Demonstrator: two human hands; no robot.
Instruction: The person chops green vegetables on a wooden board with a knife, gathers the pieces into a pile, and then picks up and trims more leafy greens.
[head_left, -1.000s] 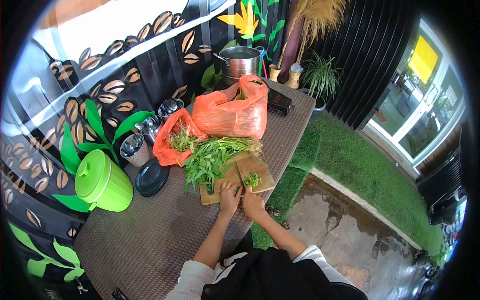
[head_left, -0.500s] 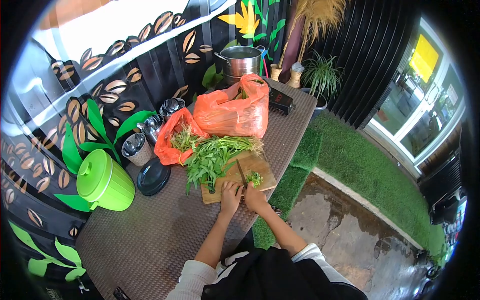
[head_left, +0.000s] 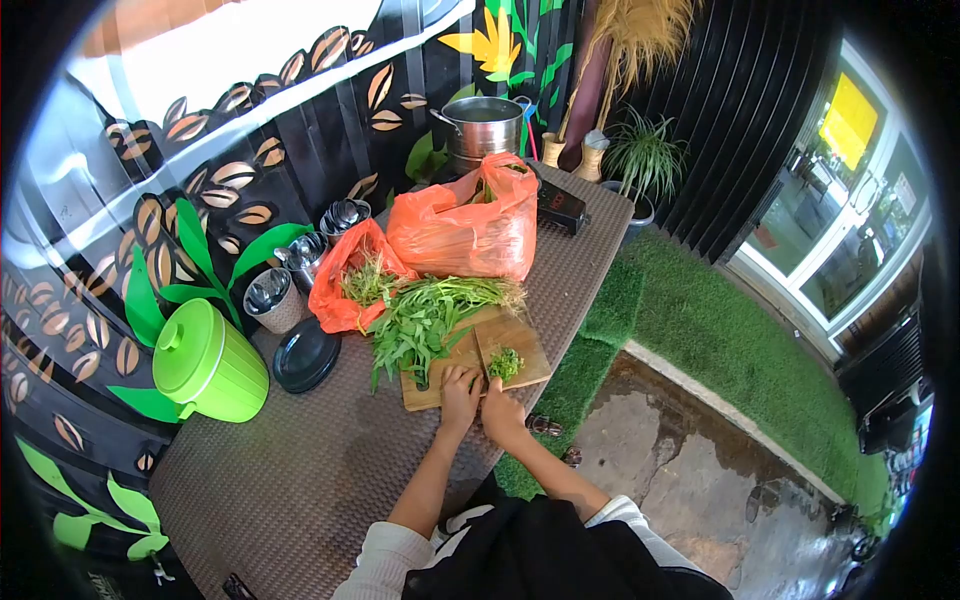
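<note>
A wooden cutting board [head_left: 525, 340] lies near the table's right edge. My right hand [head_left: 503, 412] grips a kitchen knife [head_left: 482, 352] at the board's near edge, its thin dark blade pointing away from me. Close beside it, my left hand [head_left: 461, 390] rests on the board with fingers curled together; what lies under them is hidden. Chopped greens [head_left: 506, 365] form a small pile right of the blade. A bunch of leafy greens with roots [head_left: 415, 325] lies across the board's far left side, its leaves hanging over onto the table.
Behind the greens stand a large orange plastic bag [head_left: 465, 230] and a smaller one [head_left: 345, 310] holding root trimmings. A steel pot [head_left: 484, 130] is at the back. Cutlery cups [head_left: 277, 305], dark plates [head_left: 307, 355] and a green lidded bucket [head_left: 210, 360] line the left side.
My right hand has drawn slightly toward me and left with the knife. The chopped pile looks larger and closer to me. My left hand has barely shifted.
</note>
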